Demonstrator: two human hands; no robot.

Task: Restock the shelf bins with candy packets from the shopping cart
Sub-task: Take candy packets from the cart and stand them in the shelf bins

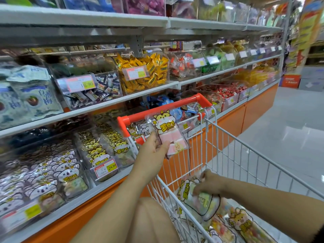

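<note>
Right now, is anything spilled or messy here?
Nothing looks spilled or broken. Packets in the shelf bin stand in rows; those in the cart lie in a loose pile. The left hand and right hand each grip one.

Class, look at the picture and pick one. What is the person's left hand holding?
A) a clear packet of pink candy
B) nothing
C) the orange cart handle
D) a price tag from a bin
A: the left hand pinches the pink candy packet up in front of the cart handle, while the right hand grips a second packet down in the cart.
</note>
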